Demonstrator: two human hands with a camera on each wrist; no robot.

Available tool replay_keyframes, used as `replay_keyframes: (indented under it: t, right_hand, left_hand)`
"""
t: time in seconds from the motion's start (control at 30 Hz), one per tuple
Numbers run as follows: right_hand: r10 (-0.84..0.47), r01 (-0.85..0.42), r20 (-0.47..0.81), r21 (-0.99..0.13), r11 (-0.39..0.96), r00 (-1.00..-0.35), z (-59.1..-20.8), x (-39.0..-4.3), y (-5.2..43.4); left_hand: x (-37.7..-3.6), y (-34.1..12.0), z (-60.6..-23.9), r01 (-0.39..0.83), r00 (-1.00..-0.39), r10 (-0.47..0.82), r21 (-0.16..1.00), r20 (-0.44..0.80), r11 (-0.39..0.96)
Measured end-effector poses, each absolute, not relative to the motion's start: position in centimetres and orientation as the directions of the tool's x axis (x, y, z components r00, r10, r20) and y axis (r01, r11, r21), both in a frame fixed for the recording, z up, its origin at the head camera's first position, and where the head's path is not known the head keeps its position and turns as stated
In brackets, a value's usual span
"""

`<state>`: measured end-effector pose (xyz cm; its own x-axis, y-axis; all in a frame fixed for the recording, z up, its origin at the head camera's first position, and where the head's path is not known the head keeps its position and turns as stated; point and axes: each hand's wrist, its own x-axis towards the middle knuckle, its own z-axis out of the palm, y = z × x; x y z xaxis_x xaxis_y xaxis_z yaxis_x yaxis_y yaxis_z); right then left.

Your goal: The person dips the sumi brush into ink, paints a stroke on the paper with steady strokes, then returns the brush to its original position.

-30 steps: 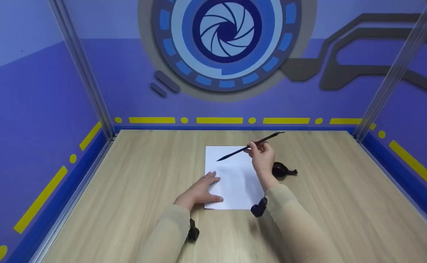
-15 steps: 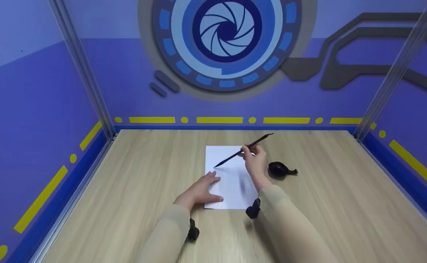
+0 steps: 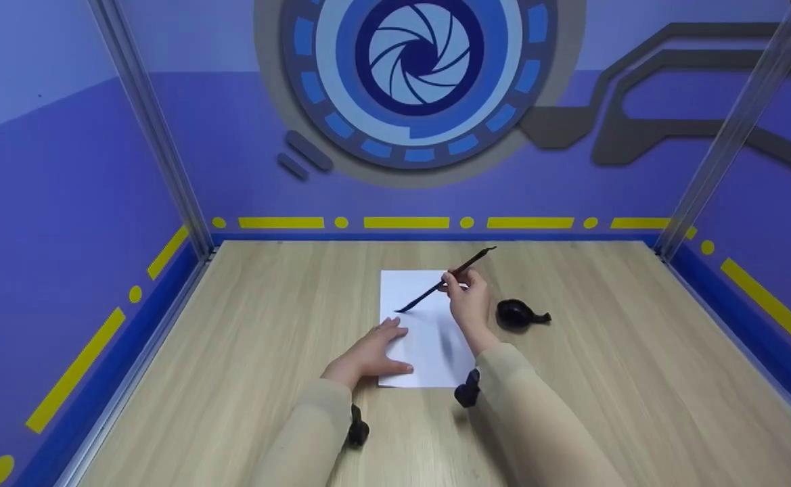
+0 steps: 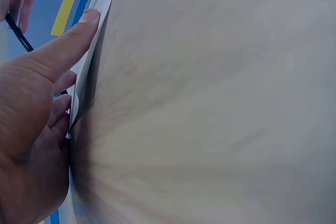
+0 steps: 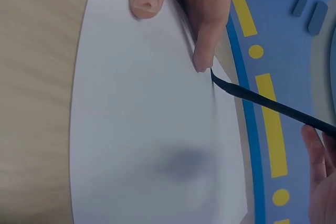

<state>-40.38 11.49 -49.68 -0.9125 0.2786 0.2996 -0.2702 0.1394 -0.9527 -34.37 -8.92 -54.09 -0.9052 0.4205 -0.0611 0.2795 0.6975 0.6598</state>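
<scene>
The right hand (image 3: 468, 301) pinches a brush (image 3: 422, 297), its bent tip on the paper (image 3: 425, 355). The left hand (image 3: 368, 353) lies spread on the paper's left side.

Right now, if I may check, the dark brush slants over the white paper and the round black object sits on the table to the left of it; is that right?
Not quite: the round black object sits on the table to the right of the white paper, as the head view shows. The dark brush does slant over the paper.
</scene>
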Motion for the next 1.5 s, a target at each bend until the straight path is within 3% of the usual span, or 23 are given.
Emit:
replay_keyframes:
  t: [0.4, 1.1, 1.5]
  right_hand:
    - [0.265, -0.299, 0.347, -0.932, 0.207, -0.9, -49.7, -40.2, 11.6]
    - [0.252, -0.305, 0.331, -0.942, 0.14, -0.909, -50.1, -40.6, 12.4]
    - [0.248, -0.326, 0.362, -0.929, 0.175, -0.899, -49.9, -40.5, 12.9]
  left_hand:
    - [-34.3, -8.9, -54.1, 0.287, -0.905, 0.422, 0.658, -0.052, 0.696]
    - [-34.4, -8.8, -54.1, 0.282, -0.906, 0.42, 0.66, -0.056, 0.696]
    - [-34.4, -8.9, -54.1, 0.276, -0.907, 0.416, 0.661, -0.061, 0.698]
